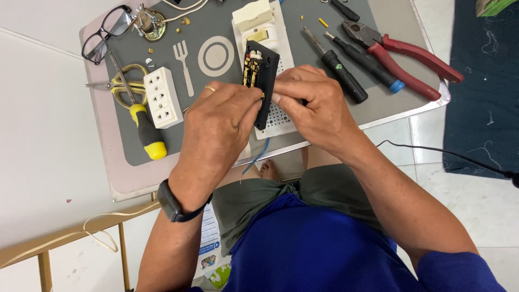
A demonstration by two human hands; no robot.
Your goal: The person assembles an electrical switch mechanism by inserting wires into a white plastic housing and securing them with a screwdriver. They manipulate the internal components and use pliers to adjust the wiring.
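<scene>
Black socket body w/ brass contacts. Red-handled pliers at tray's right edge; grey mat, white fork-plate print.

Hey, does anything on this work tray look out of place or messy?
Yes. Eyeglasses lie among the tools at the tray's far left corner, and small yellow bits are scattered loose on the grey mat. Both hands, left and right, grip an opened black socket part with bare brass contacts.
</scene>
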